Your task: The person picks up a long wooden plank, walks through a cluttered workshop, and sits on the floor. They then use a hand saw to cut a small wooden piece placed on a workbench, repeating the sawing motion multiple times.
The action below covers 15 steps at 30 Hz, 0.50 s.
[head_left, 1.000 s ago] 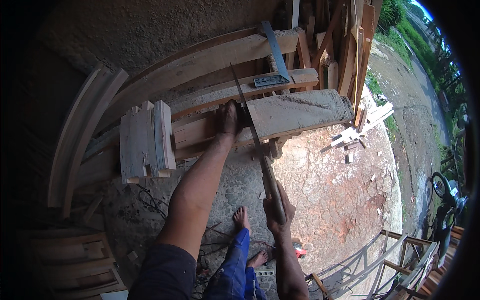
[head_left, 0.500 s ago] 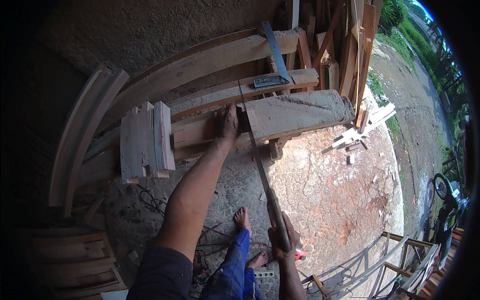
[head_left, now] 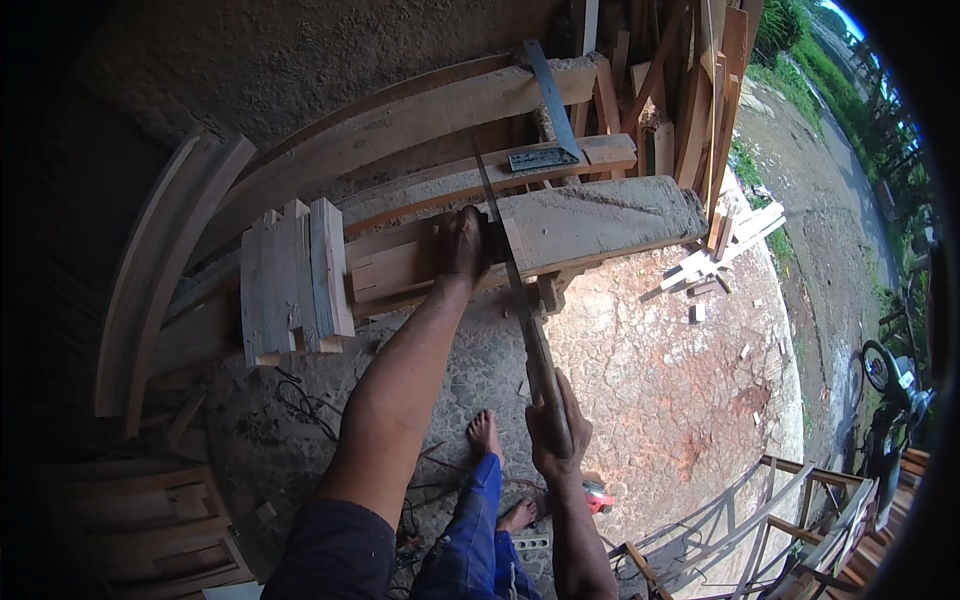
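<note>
My right hand (head_left: 558,432) is wrapped around the wooden handle of a handsaw (head_left: 517,285). The long blade slants up and away, crossing a wooden workpiece (head_left: 390,262) just right of my left hand (head_left: 464,243). That hand is closed over the workpiece, pressing it onto a thick bench plank (head_left: 620,220); its fingertips are partly hidden. Left of the workpiece sits a group of notched wooden pieces (head_left: 285,285). Beyond the blade, a metal try square (head_left: 553,100) rests across the rear boards.
Long boards (head_left: 420,115) run along the rough wall behind the bench. Upright timber (head_left: 700,120) leans at the back right. White offcuts (head_left: 735,245) lie on the concrete floor. Near my feet are cables and a red tool (head_left: 597,497). A motorbike (head_left: 890,390) stands far right.
My right hand has pushed the saw forward and up, away from me, so its handle is nearer the bench. My left hand stays on the workpiece.
</note>
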Tool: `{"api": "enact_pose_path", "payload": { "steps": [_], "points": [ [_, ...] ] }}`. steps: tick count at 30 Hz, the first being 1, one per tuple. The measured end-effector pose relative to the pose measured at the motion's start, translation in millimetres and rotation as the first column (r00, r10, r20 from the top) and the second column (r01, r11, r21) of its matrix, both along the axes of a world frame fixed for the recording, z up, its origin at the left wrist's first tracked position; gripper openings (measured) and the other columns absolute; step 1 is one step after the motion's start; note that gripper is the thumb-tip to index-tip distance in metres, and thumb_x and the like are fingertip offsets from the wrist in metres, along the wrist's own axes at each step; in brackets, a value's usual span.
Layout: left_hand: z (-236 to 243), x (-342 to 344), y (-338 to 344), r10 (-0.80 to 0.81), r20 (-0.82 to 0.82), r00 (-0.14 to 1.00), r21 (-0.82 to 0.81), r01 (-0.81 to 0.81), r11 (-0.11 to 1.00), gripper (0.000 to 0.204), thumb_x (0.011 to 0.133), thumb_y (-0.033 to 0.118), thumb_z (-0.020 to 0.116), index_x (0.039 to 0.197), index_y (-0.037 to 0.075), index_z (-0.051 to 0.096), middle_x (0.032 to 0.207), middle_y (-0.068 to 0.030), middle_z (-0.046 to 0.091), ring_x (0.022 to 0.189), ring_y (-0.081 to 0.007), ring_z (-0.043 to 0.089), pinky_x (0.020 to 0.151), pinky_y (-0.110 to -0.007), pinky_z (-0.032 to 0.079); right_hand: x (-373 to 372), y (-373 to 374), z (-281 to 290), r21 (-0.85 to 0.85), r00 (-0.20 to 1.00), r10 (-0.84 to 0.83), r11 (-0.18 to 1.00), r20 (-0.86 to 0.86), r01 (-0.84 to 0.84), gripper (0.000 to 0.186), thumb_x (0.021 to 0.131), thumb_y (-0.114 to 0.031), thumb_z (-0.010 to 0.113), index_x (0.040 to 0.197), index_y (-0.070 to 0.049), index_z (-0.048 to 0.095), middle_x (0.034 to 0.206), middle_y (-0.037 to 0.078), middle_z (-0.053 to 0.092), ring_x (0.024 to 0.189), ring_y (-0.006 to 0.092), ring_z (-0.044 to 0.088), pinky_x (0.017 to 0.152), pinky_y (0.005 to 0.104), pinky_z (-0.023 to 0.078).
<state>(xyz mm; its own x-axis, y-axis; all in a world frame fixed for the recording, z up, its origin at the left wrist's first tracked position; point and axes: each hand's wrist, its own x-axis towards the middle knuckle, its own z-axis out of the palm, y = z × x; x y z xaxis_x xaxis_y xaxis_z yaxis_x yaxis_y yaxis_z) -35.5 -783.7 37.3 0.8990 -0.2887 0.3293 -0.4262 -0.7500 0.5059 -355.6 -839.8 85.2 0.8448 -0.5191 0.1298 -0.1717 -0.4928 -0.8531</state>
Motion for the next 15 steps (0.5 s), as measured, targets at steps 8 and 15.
{"api": "enact_pose_path", "payload": {
  "steps": [8, 15],
  "points": [
    [10.1, -6.7, -11.2, -0.024, 0.001, 1.0, 0.084, 0.023, 0.996, 0.022, 0.083, 0.016, 0.065, 0.1, 0.005, 0.057, 0.102, -0.0165, 0.067, 0.105, -0.036, 0.061, 0.089, -0.051, 0.043, -42.0, -4.4, 18.2, -0.162, 0.998, 0.02, 0.987, 0.051, -0.012, 0.063, 0.08, -0.009, 0.074, 0.138, -0.001, 0.051, 0.107, 0.02, 0.071, 0.078, 0.0285, 0.073, 0.068, 0.036, 0.056],
    [3.2, 1.0, -2.5, -0.01, 0.046, 0.999, 0.127, 0.004, 0.992, 0.02, 0.085, 0.017, 0.059, 0.102, 0.006, 0.057, 0.101, -0.0185, 0.066, 0.105, -0.037, 0.061, 0.09, -0.052, 0.043, -31.8, -5.6, 16.9, -0.078, 0.999, 0.022, 0.997, -0.035, -0.025, 0.064, 0.082, -0.011, 0.073, 0.141, -0.003, 0.049, 0.113, 0.02, 0.069, 0.092, 0.0308, 0.073, 0.075, 0.0361, 0.057]
  ]
}}
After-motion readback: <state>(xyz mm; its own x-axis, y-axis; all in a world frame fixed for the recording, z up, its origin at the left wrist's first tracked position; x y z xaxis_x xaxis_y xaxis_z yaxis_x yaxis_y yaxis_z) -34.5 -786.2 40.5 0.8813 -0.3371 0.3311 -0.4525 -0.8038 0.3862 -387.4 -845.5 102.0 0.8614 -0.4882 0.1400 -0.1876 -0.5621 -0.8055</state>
